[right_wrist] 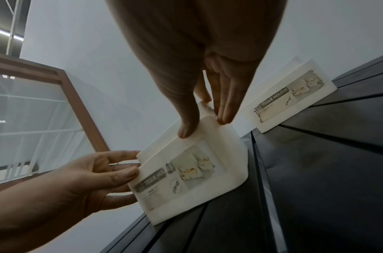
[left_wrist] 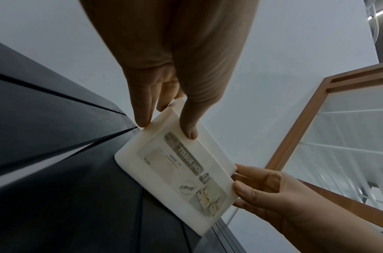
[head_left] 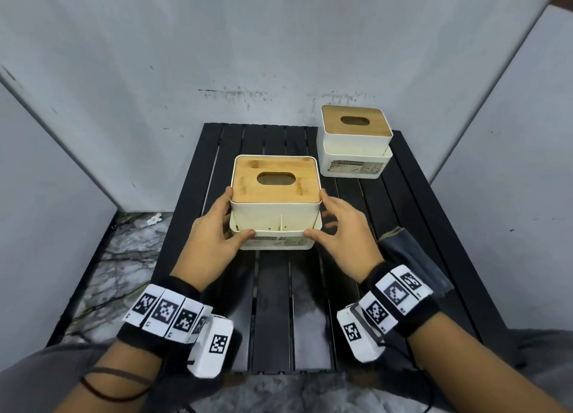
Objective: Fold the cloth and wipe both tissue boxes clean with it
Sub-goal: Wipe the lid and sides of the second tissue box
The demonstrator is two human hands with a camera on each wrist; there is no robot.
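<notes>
At the far left a marbled floor point(head_left: 102, 267) shows below the edge of the black slatted counter point(head_left: 276, 313), with a small white scrap point(head_left: 154, 219) lying on it near the wall. Next comes the left hand point(head_left: 214, 236), which wears a band of black-and-white marker tags point(head_left: 167, 312) at the wrist; it grasps the left side of the near tissue box point(head_left: 276, 205), thumb on the front lower rim and fingers curled round the side wall. That box is white with a wooden lid point(head_left: 274, 178) that has an oval slot, and it stands on the counter at about the middle, with a printed label reading "TISSUE HO…" on its front point(left_wrist: 186, 172). The right hand point(head_left: 344, 233), also tagged at the wrist, grasps the opposite side of the same box, thumb at the front lower rim and fingers against the right wall; the right wrist view shows its thumb point(right_wrist: 187, 126) pressed on the front rim. To the right of that hand a dark cloth point(head_left: 403, 251) lies crumpled on the counter near its right edge, untouched by either hand. Farther back and to the right stands the second tissue box point(head_left: 355, 146), the same make, close to the grey wall point(head_left: 279, 40) and well apart from the held one
</notes>
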